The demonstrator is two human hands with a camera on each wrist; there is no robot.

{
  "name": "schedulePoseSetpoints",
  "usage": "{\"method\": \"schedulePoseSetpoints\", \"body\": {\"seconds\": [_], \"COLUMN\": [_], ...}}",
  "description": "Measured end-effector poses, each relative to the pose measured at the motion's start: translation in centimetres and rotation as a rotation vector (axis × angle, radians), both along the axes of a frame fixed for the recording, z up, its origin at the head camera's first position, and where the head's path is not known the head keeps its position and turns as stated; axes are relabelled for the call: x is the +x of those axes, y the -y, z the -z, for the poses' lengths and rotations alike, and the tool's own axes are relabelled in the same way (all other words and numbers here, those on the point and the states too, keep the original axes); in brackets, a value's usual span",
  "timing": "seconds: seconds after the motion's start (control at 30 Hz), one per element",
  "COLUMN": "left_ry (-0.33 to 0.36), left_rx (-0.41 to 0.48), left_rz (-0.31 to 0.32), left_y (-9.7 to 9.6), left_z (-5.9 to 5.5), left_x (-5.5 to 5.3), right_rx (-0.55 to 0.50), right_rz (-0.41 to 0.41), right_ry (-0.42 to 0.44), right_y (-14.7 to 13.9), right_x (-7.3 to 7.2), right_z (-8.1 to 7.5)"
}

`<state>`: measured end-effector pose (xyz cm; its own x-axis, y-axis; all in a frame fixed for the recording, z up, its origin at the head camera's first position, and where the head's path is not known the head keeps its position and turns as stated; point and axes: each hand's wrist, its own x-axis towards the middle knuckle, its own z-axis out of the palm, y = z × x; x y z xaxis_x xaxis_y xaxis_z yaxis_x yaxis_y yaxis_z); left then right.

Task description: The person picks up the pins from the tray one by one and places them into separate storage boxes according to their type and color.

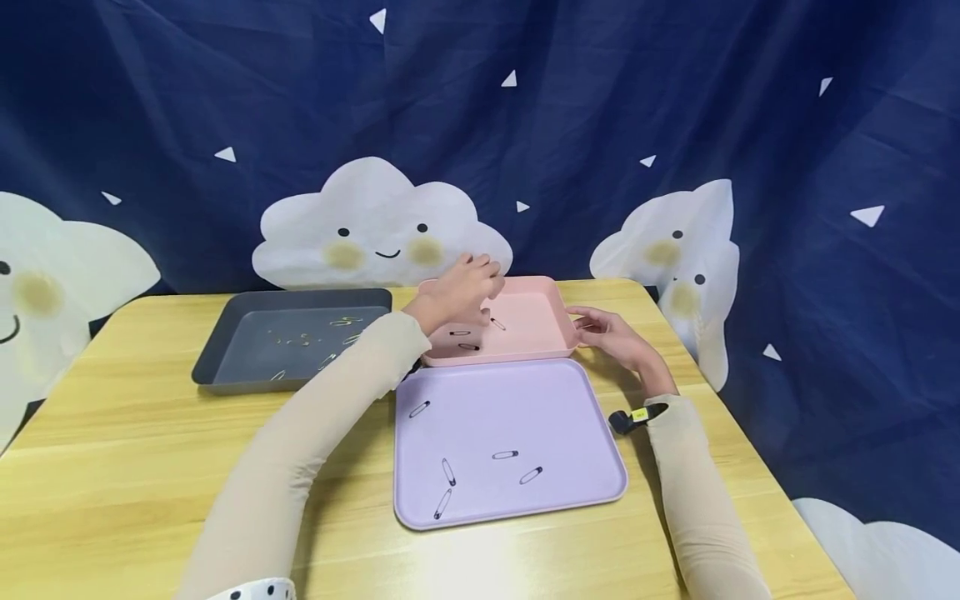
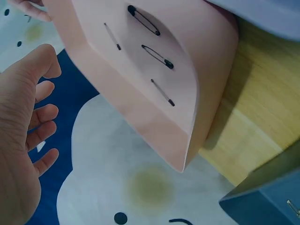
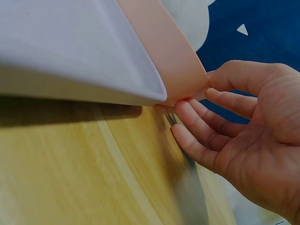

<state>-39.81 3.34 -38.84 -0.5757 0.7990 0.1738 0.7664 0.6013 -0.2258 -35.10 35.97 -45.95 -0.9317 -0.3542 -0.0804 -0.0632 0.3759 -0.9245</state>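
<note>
My left hand [image 1: 467,290] hovers over the left part of a pink tray [image 1: 532,312], its fingers loosely bent and nothing between them. In the left wrist view it stands beside the tray wall, apart from the black safety pins [image 2: 158,57] lying on the tray's floor. At the tray's right end, my right hand [image 1: 611,335] holds the near corner. The right wrist view has its fingertips [image 3: 183,110] at the lower edge of the pink wall [image 3: 180,65] and another digit up by the rim.
A lilac tray [image 1: 517,408] with several black safety pins lies in front of the pink one. At the left, a dark grey tray [image 1: 258,337] carries gold safety pins [image 1: 345,322]. A cloud-patterned blue curtain [image 1: 570,125] hangs right behind the wooden table [image 1: 135,467].
</note>
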Motion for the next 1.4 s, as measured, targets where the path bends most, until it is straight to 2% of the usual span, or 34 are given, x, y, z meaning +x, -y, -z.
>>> {"method": "schedulePoseSetpoints", "body": {"seconds": [0.1, 0.23, 0.43, 0.6, 0.93, 1.13, 1.4], "left_ry": [-0.014, -0.065, -0.108, -0.130, -0.078, -0.031, 0.073], "left_rx": [0.045, 0.098, 0.087, 0.086, 0.116, 0.138, 0.122], "left_rz": [0.027, 0.087, 0.153, 0.180, 0.175, 0.184, 0.171], "left_y": [1.0, 2.4, 4.5, 6.4, 10.2, 10.8, 10.3], "left_z": [-0.6, -1.2, -1.5, -0.7, 2.7, 3.5, 4.0], "left_x": [0.8, 2.4, 5.0, 6.6, 9.1, 10.0, 11.2], "right_rx": [0.023, 0.039, 0.044, 0.079, 0.093, 0.092, 0.053], "right_rz": [0.001, -0.012, -0.018, -0.007, -0.009, -0.004, 0.004], "right_ry": [-0.018, -0.030, -0.032, -0.037, -0.020, -0.019, -0.026], "right_y": [0.1, 0.2, -0.2, -0.7, -0.3, -0.3, 0.0], "right_x": [-0.1, -0.1, 0.1, 0.2, 0.1, 0.1, 0.1], "right_z": [-0.1, 0.0, 0.0, -0.1, -0.2, -0.5, -0.1]}}
